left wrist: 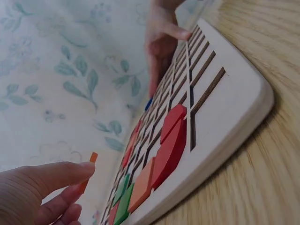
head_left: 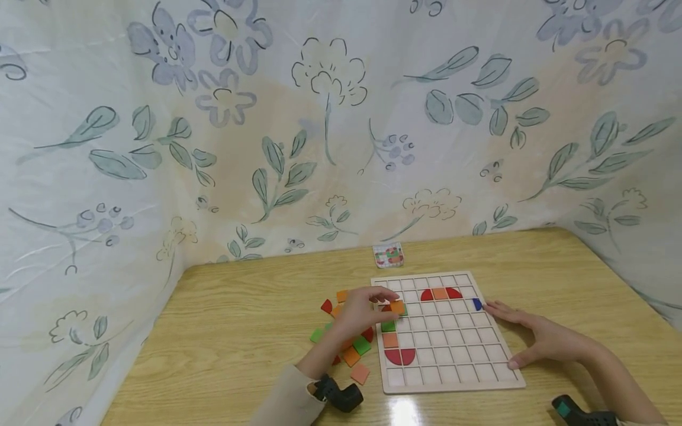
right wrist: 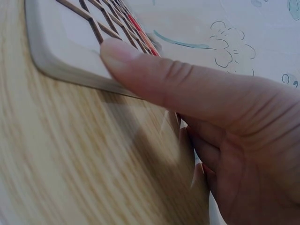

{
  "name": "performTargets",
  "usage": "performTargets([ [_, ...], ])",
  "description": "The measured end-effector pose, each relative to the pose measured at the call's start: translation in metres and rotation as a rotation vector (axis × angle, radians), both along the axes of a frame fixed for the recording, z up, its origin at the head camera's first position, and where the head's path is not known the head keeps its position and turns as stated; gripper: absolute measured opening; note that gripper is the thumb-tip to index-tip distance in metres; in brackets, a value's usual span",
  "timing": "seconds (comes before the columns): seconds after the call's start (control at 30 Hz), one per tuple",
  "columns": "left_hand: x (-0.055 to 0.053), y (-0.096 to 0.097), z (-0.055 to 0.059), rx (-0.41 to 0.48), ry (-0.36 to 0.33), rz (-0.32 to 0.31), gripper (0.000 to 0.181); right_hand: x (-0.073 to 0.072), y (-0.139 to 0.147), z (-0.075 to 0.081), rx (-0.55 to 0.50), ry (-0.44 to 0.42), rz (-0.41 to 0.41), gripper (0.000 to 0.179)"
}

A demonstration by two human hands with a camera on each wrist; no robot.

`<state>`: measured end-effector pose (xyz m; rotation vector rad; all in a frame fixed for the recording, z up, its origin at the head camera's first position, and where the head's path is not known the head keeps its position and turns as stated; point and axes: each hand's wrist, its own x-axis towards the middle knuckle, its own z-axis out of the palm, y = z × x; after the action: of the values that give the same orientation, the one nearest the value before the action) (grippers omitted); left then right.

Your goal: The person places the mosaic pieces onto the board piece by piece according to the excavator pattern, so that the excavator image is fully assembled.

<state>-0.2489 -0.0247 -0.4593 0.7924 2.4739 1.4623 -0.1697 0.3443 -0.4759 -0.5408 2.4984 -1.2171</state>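
I'm watching left hand [head_left: 361,312] pinching orange tile [head_left: 398,307] | tile hanging at thumb and fingertips, over left side of grid board [head_left: 453,375] | right hand [head_left: 551,338] resting, fingers extended, along board's right edge

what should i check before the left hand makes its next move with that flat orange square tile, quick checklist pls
1. Left hand: its grip pinches the flat orange square tile between thumb and fingers: ok
2. Right hand: thumb rests on the pale wooden grid board: ok
3. Bare cells: many show across the board: ok
4. Small white printed card: lies uncovered beyond the board: ok
5. Card's exact pattern: too small to read: cannot tell
6. Small dark blue piece: touched by a right fingertip or not: cannot tell
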Motion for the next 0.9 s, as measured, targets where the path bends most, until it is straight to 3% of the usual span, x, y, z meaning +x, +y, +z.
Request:
performTargets([
  [0.23, -0.008, 0.028, -0.009, -0.142, 0.1, -0.027, 0.024, 0.0, 0.0, -0.002, -0.026, 0.018, 0.011, 0.09],
  [0.4, -0.01, 0.041, -0.013, -0.262, 0.136, -0.007, 0.023, 0.0, -0.001, -0.002, -0.049, 0.035, 0.03, 0.089],
  [0.7, -0.003, 0.047, -0.011, -0.343, 0.169, 0.031, 0.022, 0.0, 0.004, -0.005, -0.032, 0.032, 0.023, 0.09],
  [0.9, 0.002, 0.049, -0.01, -0.414, 0.24, 0.042, 0.028, 0.001, 0.005, -0.004, -0.016, 0.016, 0.022, 0.091],
])
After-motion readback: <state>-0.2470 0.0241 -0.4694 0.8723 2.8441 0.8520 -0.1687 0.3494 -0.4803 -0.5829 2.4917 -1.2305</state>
